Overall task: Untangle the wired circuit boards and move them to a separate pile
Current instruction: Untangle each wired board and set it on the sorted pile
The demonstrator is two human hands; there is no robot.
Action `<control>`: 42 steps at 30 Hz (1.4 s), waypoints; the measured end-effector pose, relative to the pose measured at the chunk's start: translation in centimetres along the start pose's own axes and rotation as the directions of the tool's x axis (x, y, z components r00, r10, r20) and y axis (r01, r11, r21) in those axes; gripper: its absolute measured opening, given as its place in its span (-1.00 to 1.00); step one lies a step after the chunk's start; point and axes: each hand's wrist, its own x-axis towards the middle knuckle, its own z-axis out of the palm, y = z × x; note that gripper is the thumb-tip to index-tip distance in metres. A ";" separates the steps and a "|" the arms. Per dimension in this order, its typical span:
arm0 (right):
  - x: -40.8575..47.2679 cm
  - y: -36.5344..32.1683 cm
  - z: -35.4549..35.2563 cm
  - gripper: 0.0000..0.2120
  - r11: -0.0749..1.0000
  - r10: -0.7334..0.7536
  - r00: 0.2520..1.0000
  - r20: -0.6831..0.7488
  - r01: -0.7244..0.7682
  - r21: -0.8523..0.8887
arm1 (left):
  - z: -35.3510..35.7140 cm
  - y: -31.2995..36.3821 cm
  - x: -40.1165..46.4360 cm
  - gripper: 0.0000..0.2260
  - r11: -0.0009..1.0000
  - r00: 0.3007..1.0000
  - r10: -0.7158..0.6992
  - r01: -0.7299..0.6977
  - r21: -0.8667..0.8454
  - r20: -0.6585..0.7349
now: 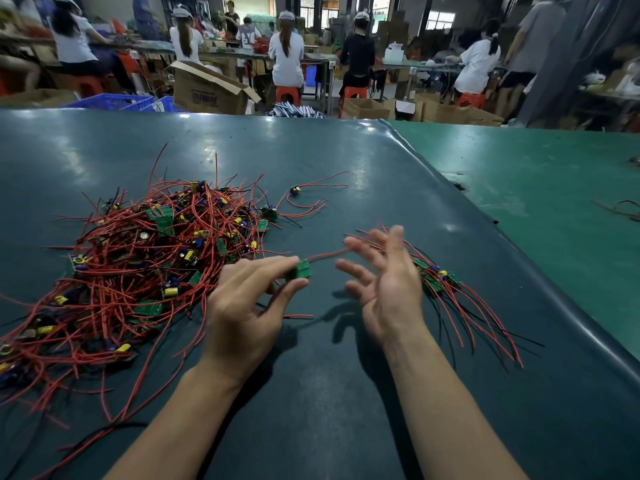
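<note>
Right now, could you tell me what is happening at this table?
A person is sorting wired circuit boards. Their left hand pinches one green board lifted clear of the tangled pile, while the open right hand reaches toward its red wire. A smaller sorted pile lies to the right.

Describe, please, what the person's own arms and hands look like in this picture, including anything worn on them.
Both forearms are bare as far as the frame shows: no sleeves, gloves or wrist straps. The left hand and the right hand carry no rings, watch or bracelets that can be seen. The right hand's fingertips are blurred.
</note>
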 end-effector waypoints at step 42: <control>1.1 1.0 -0.7 -0.51 0.988 -0.055 0.963 -0.263 0.015 -0.151 | -2.6 -2.5 0.2 -0.64 0.377 0.723 -0.651 0.571 0.729 -0.230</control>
